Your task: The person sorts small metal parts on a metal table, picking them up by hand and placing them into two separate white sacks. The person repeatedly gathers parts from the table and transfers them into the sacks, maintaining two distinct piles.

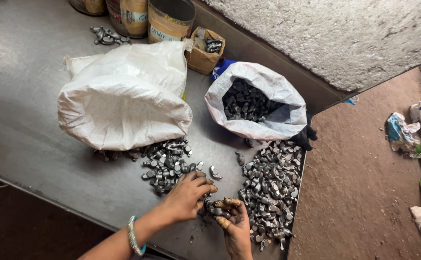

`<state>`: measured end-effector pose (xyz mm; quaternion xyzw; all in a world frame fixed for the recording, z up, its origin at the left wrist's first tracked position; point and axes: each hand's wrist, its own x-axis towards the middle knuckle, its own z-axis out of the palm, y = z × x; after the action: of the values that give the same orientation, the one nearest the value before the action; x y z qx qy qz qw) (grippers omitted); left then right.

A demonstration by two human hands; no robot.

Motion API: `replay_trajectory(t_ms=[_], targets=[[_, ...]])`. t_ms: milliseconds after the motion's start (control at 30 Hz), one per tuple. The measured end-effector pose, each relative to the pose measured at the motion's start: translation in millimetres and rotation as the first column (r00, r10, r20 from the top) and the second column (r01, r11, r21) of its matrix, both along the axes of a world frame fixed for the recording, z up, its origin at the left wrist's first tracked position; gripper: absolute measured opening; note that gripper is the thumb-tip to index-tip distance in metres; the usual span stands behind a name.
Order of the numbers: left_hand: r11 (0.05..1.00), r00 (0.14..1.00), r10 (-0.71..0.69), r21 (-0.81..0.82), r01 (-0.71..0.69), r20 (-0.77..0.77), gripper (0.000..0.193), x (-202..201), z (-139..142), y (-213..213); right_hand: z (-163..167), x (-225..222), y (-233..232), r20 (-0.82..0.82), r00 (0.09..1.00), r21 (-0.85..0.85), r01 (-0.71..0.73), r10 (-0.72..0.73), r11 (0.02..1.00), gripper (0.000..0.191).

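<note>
In the head view, a grey metal table (32, 120) carries two heaps of small, dark metal parts, and both hands work at its near edge between the heaps. The left hand (187, 196), with bangles (133, 237) on its wrist, lies palm down with bent fingers on the near end of the left heap of metal parts (168, 163); the fingers are curled over some pieces, but I cannot tell if they really grip any piece. The right hand (234, 226) is turned with the palm up and half closed, its fingertips stained brown-yellow, and it holds a few metal pieces (214, 209) between thumb and fingers. These pieces are just in front of the left fingertips, so the two hands almost touch there. The right heap of metal parts (273, 183) lies just beside the right hand, toward the table edge, and spreads up to an open white sack (278, 120) which stands behind it and is partly filled with the same dark parts. A bigger white sack (123, 101) lies on its side behind the left heap, with its mouth toward the pieces. Far behind stand a small cardboard box (203, 55) with parts in it and round tins (171, 19). To the right of the table is a brown earth floor (359, 192).
</note>
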<state>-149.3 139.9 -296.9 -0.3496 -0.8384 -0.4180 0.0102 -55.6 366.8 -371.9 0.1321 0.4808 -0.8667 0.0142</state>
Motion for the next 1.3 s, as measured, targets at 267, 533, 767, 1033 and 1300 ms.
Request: replay_trajectory(t_ms=[267, 533, 767, 1033, 1300], targets=[[0.965, 0.969, 0.154, 0.180, -0.190, 0.196, 0.047, 42.2, -12.7, -14.3, -4.6, 2.3, -15.5, 0.038, 0.999, -0.147, -0.032, 0.038, 0.989, 0.058], [0.925, 0.899, 0.095, 0.296, -0.239, 0.427, 0.032, 43.0, -34.6, -16.8, -5.3, 7.9, -23.2, 0.007, 0.996, -0.068, -0.087, 0.088, 0.994, 0.049], [0.789, 0.354, -0.320, 0.454, -0.414, 0.879, 0.025, 46.5, -66.7, -8.9, 1.6, 6.4, -13.0, 0.054, 0.992, 0.083, -0.122, 0.118, 0.989, 0.028], [0.749, 0.100, -0.382, 0.371, -0.549, 0.919, 0.033, 50.7, -100.0, -0.5, -22.8, 5.0, -12.9, 0.104, 0.990, -0.041, -0.087, 0.091, 0.995, 0.027], [0.737, -0.043, -0.498, 0.397, -0.547, 0.866, 0.038, 42.0, -80.6, -17.7, 1.5, 7.3, -14.8, -0.109, 0.967, 0.532, -0.139, 0.231, 0.835, 0.038]])
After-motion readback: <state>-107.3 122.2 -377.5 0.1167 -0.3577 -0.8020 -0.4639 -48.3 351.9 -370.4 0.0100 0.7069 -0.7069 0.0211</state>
